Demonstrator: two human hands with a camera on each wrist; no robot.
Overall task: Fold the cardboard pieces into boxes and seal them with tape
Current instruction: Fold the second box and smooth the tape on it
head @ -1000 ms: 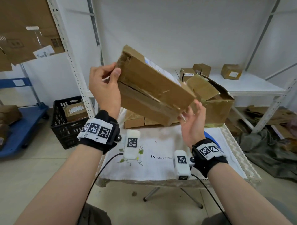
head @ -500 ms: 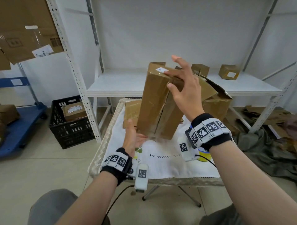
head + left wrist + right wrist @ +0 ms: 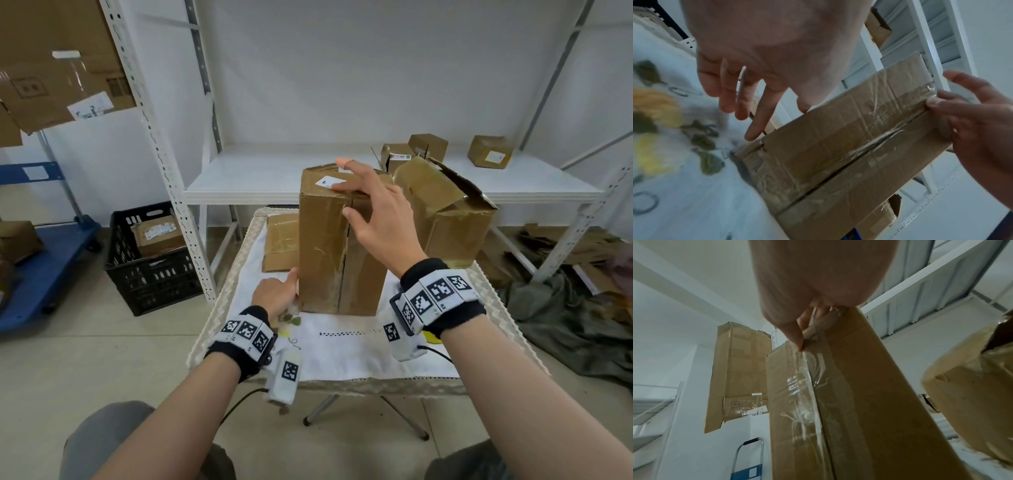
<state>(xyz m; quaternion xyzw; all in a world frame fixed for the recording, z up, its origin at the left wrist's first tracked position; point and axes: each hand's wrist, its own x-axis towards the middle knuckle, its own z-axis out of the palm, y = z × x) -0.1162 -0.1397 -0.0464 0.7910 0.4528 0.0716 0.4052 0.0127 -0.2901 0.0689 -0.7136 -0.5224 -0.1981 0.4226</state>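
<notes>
table boxes (image 3: 322, 246) (image 3: 452, 219) 2 | flat cardboard (image 3: 281, 240) 1 | shelf boxes (image 3: 397, 157) (image 3: 428, 145) (image 3: 489, 152) 3 | crate (image 3: 150, 277) 1 | hands (image 3: 275, 296) (image 3: 380, 212) 2

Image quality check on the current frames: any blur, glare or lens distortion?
Head view: sharp, evenly lit; wide-angle bends the white metal shelf post. Left wrist view: embroidered white tablecloth is smeared by blur; glare streaks on the clear tape over the tall brown cardboard box. Right wrist view: dim; the right hand fills the top, soft; tape glare too.

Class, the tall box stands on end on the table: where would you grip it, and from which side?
Take the tall box by its left and right walls, mid-height, one hand from each side. It stands upright and its front seam gapes; squeezing sideways should close it.
</notes>
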